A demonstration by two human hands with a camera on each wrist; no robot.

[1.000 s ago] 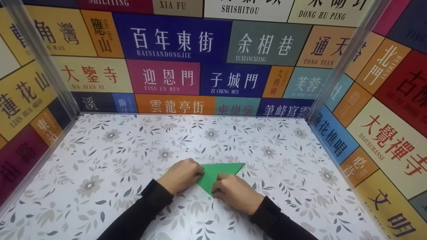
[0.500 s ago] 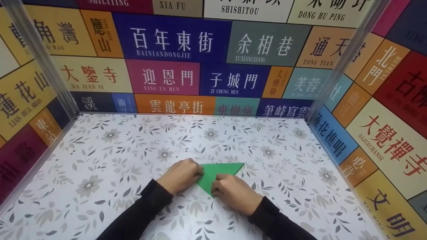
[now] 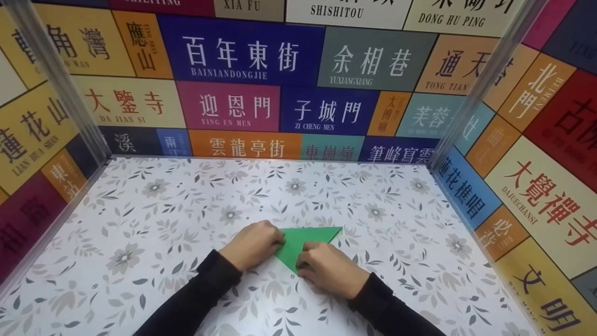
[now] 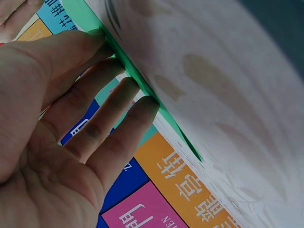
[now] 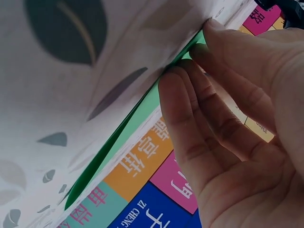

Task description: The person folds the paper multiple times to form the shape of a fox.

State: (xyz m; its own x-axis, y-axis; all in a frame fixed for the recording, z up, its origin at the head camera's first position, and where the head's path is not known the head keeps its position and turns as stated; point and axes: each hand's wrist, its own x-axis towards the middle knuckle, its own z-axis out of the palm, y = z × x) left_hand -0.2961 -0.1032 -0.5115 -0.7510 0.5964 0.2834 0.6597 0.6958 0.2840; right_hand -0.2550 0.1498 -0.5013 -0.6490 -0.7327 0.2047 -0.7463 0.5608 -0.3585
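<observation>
A sheet of green paper (image 3: pixel 305 235) is positioned on the white, floral-patterned tabletop (image 3: pixel 186 203), between the hands. A triangular outline is presented: far edge straight, one sharp corner directed rightward, surface unmarked. Darker and paler green are shown along its edge in the wrist views. The paper is contacted by the bent fingertips of the left hand (image 3: pixel 255 243) and right hand (image 3: pixel 329 269); whether it is pinched or merely pressed cannot be determined.
</observation>
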